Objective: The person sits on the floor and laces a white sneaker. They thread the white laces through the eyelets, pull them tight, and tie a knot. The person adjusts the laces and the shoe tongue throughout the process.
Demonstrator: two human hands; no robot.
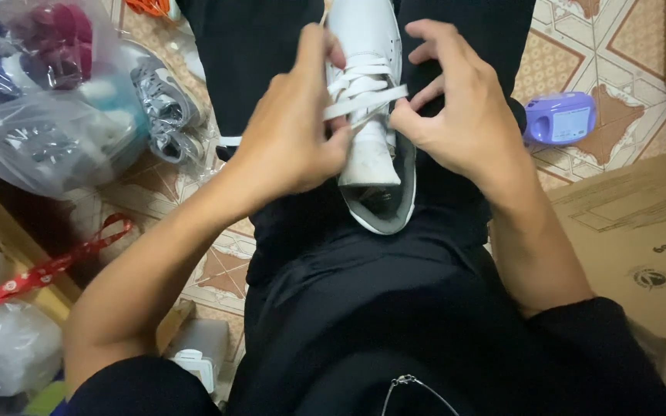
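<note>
Head view: white shoe [370,92] lies between both hands, left hand [290,131] and right hand [456,108] pinching its white lace [364,102].

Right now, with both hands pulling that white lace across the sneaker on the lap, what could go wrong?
1. The white sneaker only rests between the black-trousered legs; a hard tug might tip it onto the tiled floor.
2. The left hand and right hand pinch the flat lace close together; it could twist or tighten unevenly.
3. The cardboard box crowds the right elbow.
</note>
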